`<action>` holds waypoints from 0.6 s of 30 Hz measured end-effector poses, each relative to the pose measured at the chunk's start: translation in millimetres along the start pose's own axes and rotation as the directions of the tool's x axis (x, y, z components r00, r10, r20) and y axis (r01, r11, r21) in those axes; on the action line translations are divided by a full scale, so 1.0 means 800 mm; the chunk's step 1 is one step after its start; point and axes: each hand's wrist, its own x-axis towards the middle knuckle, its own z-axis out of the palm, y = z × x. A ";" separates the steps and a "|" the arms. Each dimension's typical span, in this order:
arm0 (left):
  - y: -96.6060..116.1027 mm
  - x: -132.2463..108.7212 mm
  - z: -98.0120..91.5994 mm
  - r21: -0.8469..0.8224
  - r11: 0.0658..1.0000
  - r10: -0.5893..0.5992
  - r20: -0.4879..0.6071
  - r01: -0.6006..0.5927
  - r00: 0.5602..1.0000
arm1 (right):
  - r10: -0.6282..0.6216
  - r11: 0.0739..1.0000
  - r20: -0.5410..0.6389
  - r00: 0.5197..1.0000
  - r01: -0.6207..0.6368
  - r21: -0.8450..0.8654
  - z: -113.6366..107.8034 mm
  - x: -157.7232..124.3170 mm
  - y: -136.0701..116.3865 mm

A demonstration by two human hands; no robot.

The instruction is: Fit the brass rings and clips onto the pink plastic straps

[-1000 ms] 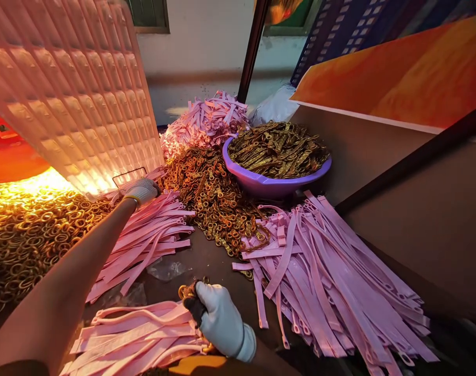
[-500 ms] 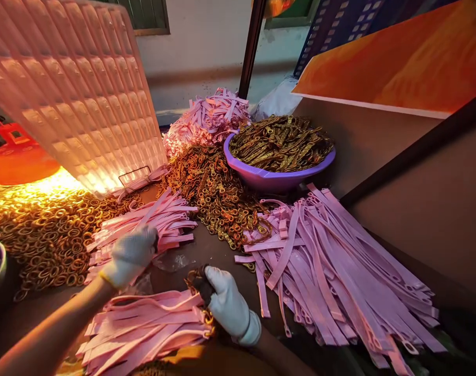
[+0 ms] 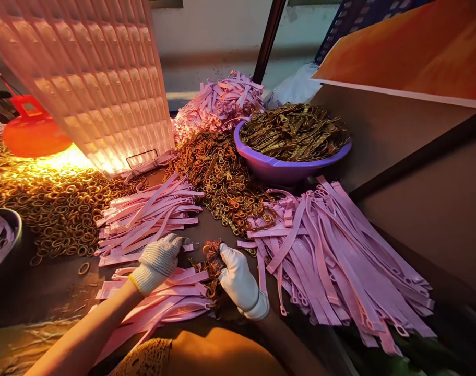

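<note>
My left hand [image 3: 159,262], in a knitted white glove with a yellow cuff edge, is closed in a pinch over the near bundle of pink straps [image 3: 179,308]. What its fingertips hold, if anything, is too small to make out. To its right, my white-gloved right hand [image 3: 240,282] grips a bunch of dark brown looped pieces [image 3: 213,256], with a small ring showing at the top. More brown pieces hang below that hand. Another bundle of pink straps [image 3: 144,219] lies just beyond my left hand.
Loose brass-coloured rings [image 3: 69,219] spread at left under an orange lamp [image 3: 36,130] and a ribbed translucent panel [image 3: 116,83]. A pile of looped pieces [image 3: 214,183] lies centrally. Behind stands a purple basin [image 3: 285,169]. Long pink straps [image 3: 332,256] cover the right; a dark bowl [image 3: 16,230] sits left.
My left hand has come back toward me and right, from the far strap bundle to near my right hand. My right hand has risen slightly, still gripping the brown pieces. The view has shifted.
</note>
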 end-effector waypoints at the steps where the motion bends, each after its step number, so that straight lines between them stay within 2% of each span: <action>1: 0.010 0.006 0.002 -0.024 1.000 0.001 0.028 0.000 1.000 | -0.025 0.999 -0.014 1.000 0.024 -0.042 0.000 -0.002 0.001; 4: 0.027 0.020 0.012 -0.077 0.996 -0.050 0.049 0.053 0.998 | -0.084 0.986 -0.039 0.996 0.078 -0.150 -0.002 -0.009 0.007; 8: 0.023 0.026 0.015 -0.210 0.970 -0.122 0.022 0.124 0.992 | -0.107 0.970 -0.018 0.994 0.100 -0.222 -0.002 -0.005 0.011; 13: 0.008 -0.004 -0.007 -0.485 0.870 -0.123 -0.040 0.088 0.992 | -0.145 0.977 0.087 0.986 0.157 -0.144 -0.002 0.019 -0.019; 15: 0.005 -0.024 -0.018 -0.689 0.714 -0.160 0.015 0.126 0.987 | -0.175 0.979 0.152 0.973 0.188 -0.074 -0.002 0.030 -0.037; 18: 0.007 -0.052 -0.029 -0.945 0.275 -0.167 0.134 0.177 0.977 | -0.164 0.982 0.281 0.946 0.183 -0.046 0.003 0.044 -0.061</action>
